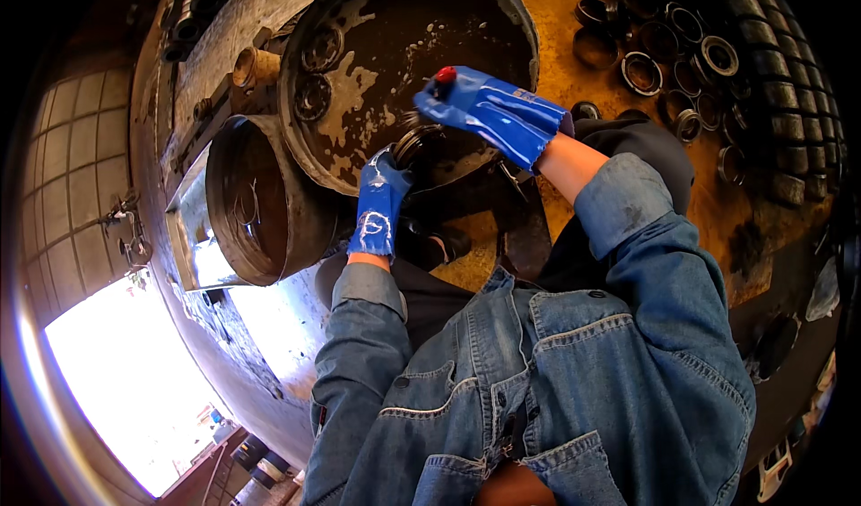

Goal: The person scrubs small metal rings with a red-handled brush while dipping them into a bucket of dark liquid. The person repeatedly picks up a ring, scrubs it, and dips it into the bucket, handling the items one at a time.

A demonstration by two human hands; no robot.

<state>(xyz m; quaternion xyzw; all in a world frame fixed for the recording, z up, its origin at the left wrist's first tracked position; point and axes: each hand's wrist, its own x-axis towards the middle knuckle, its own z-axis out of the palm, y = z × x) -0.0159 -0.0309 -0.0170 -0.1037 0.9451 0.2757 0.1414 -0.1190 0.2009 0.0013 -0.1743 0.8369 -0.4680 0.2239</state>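
Note:
Over the near rim of a wide round metal tub of dark, foam-flecked liquid, both my hands wear blue rubber gloves. My left hand is closed on a dark ring-shaped metal part at the tub's near edge. Just above that part, my right hand is closed around a tool with a red end. Its lower end is blurred and mostly covered by the glove, so its kind cannot be made out. Two round metal parts sit in the liquid at the tub's left side.
Left of the tub stands a round open metal drum. Loose metal rings lie scattered on the stained yellow-brown floor to the right. Beyond them, cylindrical metal parts are stacked in rows. A rusty tin is at the tub's far left.

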